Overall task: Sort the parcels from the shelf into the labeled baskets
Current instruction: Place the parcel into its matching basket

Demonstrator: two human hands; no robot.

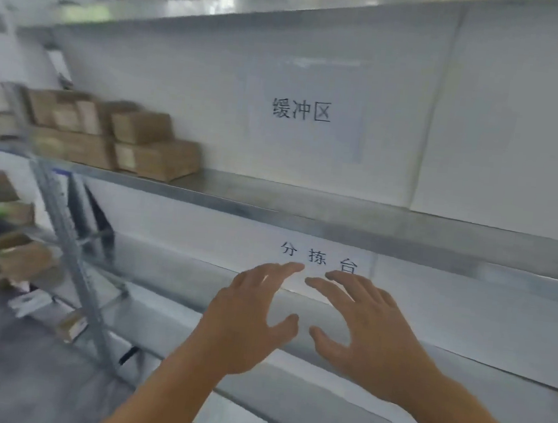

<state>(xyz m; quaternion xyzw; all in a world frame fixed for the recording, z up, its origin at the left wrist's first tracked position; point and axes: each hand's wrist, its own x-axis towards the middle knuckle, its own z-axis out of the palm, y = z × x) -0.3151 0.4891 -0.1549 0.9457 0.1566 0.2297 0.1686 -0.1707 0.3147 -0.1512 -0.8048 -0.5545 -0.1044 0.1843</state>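
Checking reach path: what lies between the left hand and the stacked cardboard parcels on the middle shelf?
In the head view, only bare metal shelf board and its front edge lie between the left hand and the parcels; nothing stands there.

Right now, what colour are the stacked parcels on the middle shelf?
Brown cardboard parcels, some with pale labels; seen in the head view.

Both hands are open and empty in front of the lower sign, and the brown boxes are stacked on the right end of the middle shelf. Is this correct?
One thing is wrong: the head view shows the boxes stacked on the left end of the middle shelf, not the right. The rest holds: the left hand and right hand are open and empty in front of the lower sign.
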